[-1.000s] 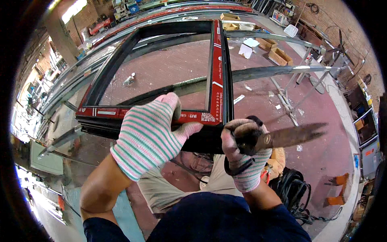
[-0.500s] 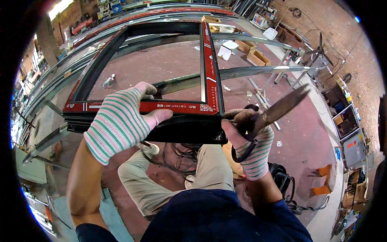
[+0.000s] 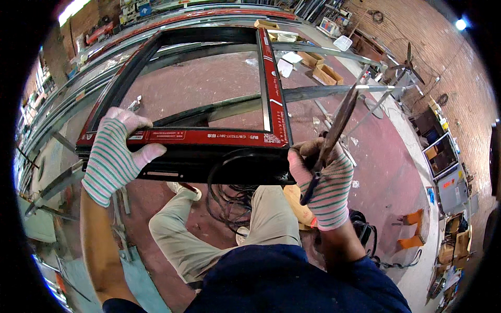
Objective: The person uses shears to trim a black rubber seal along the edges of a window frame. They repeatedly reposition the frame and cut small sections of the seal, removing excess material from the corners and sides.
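A rectangular black window frame with red printed film on its faces lies in front of me across metal rails. My left hand, in a white glove with green and pink stripes, is closed around the frame's near bar at the left corner, thumb on the front side. My right hand, gloved alike, holds scissors with dark, worn blades pointing up and away. Its thumb and fingertips are at the near right corner of the frame. A thin black strip curves out of the frame's front side and hangs down.
Long metal rails run beneath the frame, with stacked profiles at the far left. Black coils lie on the floor by my feet. Cardboard boxes, a fan and an orange bracket are to the right.
My left hand has slid left along the near bar to the corner. The scissors have swung to a more upright angle in my right hand. The black strip now shows, looping down.
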Demonstrator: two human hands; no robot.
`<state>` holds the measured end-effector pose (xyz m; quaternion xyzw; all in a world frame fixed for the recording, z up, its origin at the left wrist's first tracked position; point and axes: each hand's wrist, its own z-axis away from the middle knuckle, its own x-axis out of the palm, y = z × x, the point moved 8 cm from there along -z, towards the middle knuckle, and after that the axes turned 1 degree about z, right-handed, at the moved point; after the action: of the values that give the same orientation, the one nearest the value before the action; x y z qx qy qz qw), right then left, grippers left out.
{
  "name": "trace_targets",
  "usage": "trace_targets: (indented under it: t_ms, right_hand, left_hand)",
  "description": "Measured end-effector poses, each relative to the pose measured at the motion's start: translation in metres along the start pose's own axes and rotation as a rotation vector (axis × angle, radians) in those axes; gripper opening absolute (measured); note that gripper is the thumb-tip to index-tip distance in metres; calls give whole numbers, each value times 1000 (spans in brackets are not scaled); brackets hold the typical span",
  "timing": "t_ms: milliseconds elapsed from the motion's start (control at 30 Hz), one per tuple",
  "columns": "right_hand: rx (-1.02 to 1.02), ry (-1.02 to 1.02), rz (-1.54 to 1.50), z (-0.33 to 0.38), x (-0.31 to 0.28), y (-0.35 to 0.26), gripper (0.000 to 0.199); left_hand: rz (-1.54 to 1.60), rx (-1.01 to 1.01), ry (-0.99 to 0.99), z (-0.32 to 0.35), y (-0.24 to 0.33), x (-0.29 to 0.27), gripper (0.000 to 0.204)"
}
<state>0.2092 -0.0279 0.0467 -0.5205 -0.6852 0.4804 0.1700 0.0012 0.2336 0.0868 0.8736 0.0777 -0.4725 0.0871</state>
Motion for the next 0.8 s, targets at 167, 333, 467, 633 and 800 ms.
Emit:
trace_targets:
  t_ms: [167, 333, 467, 633, 800]
  right_hand:
    - [-37, -38, -133, -4, -1, 12, 18]
    - [206, 234, -307, 20, -31, 90, 15]
    - [404, 169, -339, 59, -16, 118, 12]
    - [335, 252, -364, 53, -26, 124, 18]
    - [365, 311, -461, 29, -53, 164, 20]
  left_hand:
    - [110, -103, -73, 2, -16, 9, 64]
    - [-49, 51, -115, -6, 8, 9, 71]
    - [-13, 32, -128, -10, 17, 16, 71]
    - [-55, -112, -138, -6, 53, 18, 75]
    - [-34, -180, -137, -19, 89, 41, 76]
